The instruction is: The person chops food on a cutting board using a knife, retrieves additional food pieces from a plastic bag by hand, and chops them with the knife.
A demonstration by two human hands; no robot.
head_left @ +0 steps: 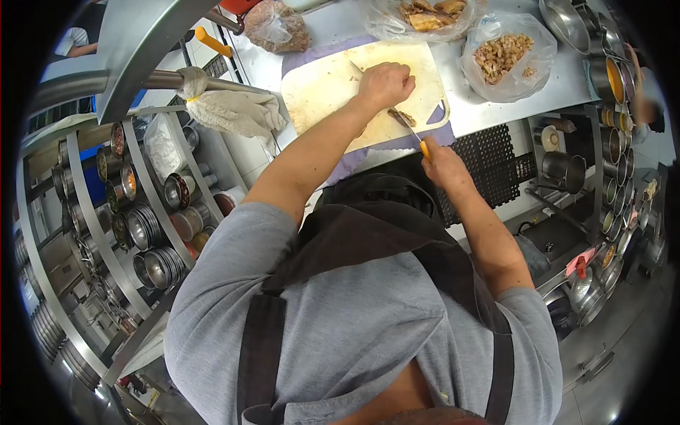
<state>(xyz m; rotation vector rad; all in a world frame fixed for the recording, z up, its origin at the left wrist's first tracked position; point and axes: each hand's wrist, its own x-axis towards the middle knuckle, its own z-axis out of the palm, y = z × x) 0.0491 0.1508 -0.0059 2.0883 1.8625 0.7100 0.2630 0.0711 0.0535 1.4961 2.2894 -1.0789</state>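
My right hand (445,167) is clamped on the knife (425,149), blade at the brown piece (402,117); left hand (386,86)'s curled just past it, can't tell on what.

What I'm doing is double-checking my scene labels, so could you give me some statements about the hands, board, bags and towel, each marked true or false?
1. The right hand holds a knife. True.
2. The cutting board lies directly on bare metal, with no cloth under it. False: a purple cloth is under it.
3. The left hand is inside a plastic bag. False: it is over the cutting board.
4. The pale towel hangs by a metal bar. True.
5. The bag of chopped pieces is left of the board. False: it is on the right.
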